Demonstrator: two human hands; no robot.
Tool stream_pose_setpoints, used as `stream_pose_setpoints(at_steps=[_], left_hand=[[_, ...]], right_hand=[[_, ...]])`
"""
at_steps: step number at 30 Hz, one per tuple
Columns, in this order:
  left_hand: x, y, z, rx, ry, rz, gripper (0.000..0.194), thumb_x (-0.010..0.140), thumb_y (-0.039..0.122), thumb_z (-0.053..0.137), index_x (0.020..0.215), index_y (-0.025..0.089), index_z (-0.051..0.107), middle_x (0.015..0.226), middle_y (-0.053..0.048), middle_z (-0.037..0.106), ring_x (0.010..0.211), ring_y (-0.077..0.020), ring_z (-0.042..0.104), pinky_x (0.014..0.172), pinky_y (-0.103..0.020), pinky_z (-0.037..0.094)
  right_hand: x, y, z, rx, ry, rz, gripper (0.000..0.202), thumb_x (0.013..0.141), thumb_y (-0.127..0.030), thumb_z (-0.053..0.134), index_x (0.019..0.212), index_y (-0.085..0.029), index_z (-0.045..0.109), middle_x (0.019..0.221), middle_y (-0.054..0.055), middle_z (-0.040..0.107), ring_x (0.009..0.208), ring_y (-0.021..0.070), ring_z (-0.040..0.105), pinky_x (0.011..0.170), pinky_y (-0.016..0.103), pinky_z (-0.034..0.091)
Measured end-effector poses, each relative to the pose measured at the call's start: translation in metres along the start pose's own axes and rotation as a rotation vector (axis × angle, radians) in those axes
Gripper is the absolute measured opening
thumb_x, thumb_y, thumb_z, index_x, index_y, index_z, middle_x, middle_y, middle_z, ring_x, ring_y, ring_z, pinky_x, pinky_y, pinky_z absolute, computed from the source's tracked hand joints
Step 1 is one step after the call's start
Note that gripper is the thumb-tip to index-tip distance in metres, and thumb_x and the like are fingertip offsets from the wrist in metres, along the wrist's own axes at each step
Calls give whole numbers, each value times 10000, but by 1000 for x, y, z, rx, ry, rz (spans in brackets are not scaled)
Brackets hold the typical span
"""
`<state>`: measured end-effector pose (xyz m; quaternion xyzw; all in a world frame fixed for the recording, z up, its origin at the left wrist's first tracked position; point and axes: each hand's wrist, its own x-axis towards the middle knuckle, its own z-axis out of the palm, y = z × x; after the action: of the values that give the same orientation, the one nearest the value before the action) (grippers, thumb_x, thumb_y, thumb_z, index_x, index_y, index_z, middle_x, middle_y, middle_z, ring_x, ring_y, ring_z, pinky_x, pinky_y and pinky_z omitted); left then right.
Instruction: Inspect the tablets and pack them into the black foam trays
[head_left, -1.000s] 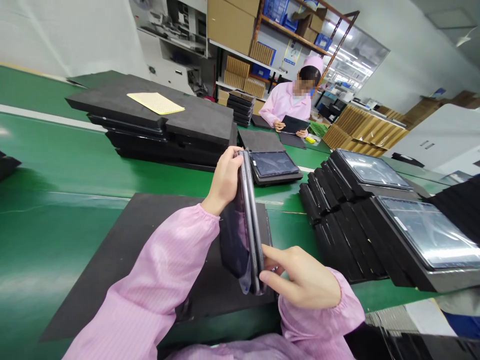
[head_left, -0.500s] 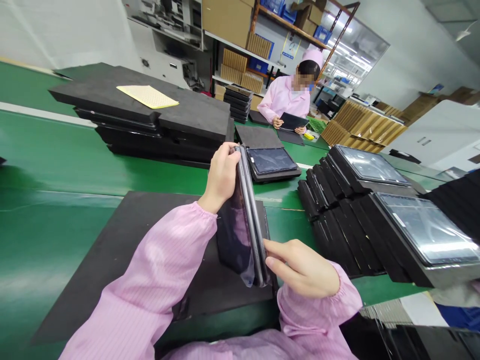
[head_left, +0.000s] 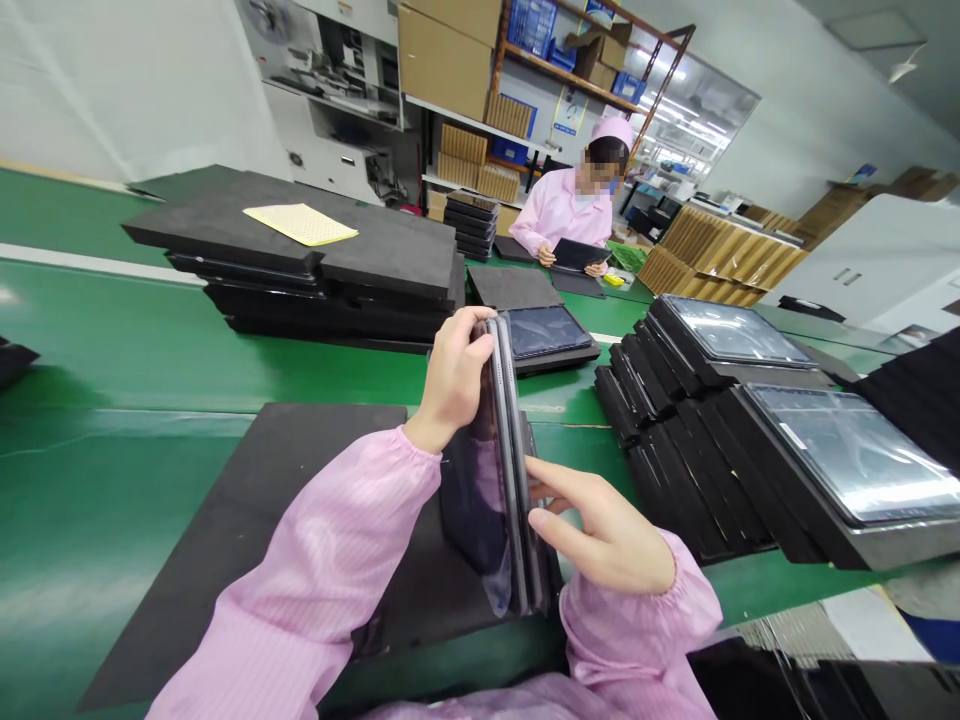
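Two tablets [head_left: 498, 460] stand on edge, pressed face to face, their silver rims with small speaker holes turned toward me. Loose clear film covers the dark screen on the left side and hangs at the lower corner. My left hand [head_left: 454, 375] grips the pair at the upper far end, thumb over the edge. The fingertips of my right hand [head_left: 600, 525] touch the right-hand face, thumb and forefinger apart; its other fingers are partly hidden. Beneath the tablets lies a black foam sheet [head_left: 247, 520] on the green bench.
Stacked black foam trays [head_left: 315, 300] carry a yellow card [head_left: 302, 224]. Ahead, another tablet [head_left: 547, 330] lies in foam. Piled foam trays on the right hold film-covered tablets [head_left: 862, 450]. Across the bench a co-worker [head_left: 574, 205] in pink holds a dark tablet [head_left: 577, 254].
The view has tilted slightly, so the bench sits a little lower. My right thumb and forefinger have spread apart against the tablets. My left hand keeps its hold.
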<state>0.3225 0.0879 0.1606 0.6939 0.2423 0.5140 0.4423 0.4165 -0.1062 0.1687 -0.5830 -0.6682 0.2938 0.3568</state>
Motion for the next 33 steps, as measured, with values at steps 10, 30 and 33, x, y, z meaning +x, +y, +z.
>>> stream_pose_setpoints(at_steps=[10,30,33], left_hand=[[-15,21,1,-29,-87,157,232,755,399,418,852,241,558,935,-58,699,925,-286,627,901,-452,448],[-9,11,5,109,41,113,269,854,354,345,924,241,579,968,-67,684,991,-273,613,945,-407,444],[-9,10,5,75,40,107,268,844,356,353,912,233,582,963,-73,683,992,-281,616,944,-420,442]], right_hand=[[1,-6,11,98,114,-72,559,863,-154,549,1406,-286,563,1338,75,674,1090,230,708,817,330,650],[19,9,-1,105,126,-76,429,878,-142,455,1246,-248,649,1176,53,731,1068,241,676,1005,371,540],[19,9,1,123,126,-68,423,884,-149,464,1254,-243,647,1183,59,726,1050,237,684,962,357,565]])
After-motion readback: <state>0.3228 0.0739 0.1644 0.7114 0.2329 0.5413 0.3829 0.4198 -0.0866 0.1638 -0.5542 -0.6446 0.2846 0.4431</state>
